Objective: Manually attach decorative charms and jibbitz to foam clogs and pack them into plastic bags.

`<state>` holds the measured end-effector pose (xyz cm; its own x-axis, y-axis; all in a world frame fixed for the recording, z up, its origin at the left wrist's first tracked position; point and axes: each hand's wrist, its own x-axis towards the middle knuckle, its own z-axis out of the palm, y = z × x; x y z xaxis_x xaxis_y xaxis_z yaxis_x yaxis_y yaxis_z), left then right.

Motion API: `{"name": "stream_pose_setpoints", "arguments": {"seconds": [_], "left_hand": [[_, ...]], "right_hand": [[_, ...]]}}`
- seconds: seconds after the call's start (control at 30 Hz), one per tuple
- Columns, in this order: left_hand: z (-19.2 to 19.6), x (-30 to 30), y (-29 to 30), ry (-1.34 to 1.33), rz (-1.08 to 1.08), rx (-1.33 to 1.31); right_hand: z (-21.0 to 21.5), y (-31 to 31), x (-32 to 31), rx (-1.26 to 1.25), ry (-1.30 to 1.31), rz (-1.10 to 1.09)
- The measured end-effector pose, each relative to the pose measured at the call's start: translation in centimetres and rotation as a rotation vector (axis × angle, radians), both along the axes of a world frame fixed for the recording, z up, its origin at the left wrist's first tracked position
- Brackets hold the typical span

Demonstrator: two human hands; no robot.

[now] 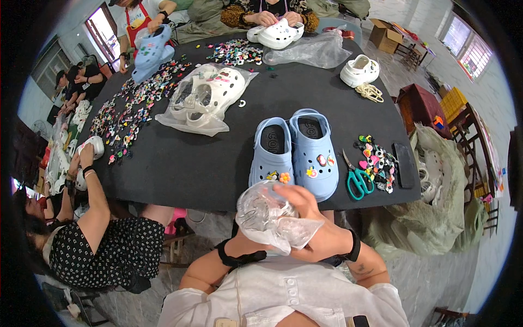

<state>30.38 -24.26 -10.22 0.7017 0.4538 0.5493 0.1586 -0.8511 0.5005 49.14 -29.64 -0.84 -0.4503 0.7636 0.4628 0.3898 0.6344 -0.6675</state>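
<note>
A crumpled clear plastic bag (pixel 264 212) is gathered between my two hands, in front of my chest at the table's near edge. My right hand (pixel 313 223) is closed round its right side, fingers bent over the top. My left hand (pixel 243 245) holds the bag from the left, its fingers mostly covered by the plastic. Just beyond stand two light blue clogs, a left clog (pixel 271 158) and a right clog (pixel 315 155), toes toward me. Colourful charms, among them an orange flower charm (pixel 284 177), sit on their toes.
Green-handled scissors (pixel 359 182), loose charms (pixel 381 166) and a black phone (pixel 403 165) lie right of the clogs. Bagged white clogs (pixel 204 98) and a spread of charms (pixel 128 103) cover the left. Co-workers handle clogs around the black table (pixel 180 166). A large sack (pixel 436 212) stands right.
</note>
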Motion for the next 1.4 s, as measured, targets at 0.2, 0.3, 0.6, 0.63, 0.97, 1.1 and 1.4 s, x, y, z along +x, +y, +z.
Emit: {"name": "stream_pose_setpoints", "arguments": {"seconds": [0.2, 0.3, 0.6, 0.63, 0.97, 1.1, 1.4], "left_hand": [[2.2, -1.9, -0.5, -0.188, -0.397, -1.16], [-0.6, -3.1, -0.1, -0.25, -0.242, -0.936], [4.3, -1.1, 0.8, -0.061, -0.343, -1.093], [3.5, -1.0, 0.9, -0.087, -0.371, -1.148], [5.4, -1.2, -0.4, -0.338, -0.411, -1.243], [4.8, -0.3, 0.9, -0.243, -0.245, -0.884], [7.3, 0.9, 10.1, -0.52, 0.142, -0.408]], "right_hand": [[-1.9, 0.1, 0.6, -0.061, 0.199, 0.229], [-2.1, -0.3, 0.2, -0.202, 0.529, 0.195], [-1.2, 0.0, 1.0, -0.223, 0.203, 0.082], [-1.1, 0.0, 1.0, -0.241, 0.276, 0.055], [-2.5, 0.5, 1.2, 0.206, 0.083, -0.348], [-3.0, 1.3, 0.1, 0.373, 0.007, -0.345], [-3.5, 1.9, 0.6, 0.04, 0.108, -0.337]]}}
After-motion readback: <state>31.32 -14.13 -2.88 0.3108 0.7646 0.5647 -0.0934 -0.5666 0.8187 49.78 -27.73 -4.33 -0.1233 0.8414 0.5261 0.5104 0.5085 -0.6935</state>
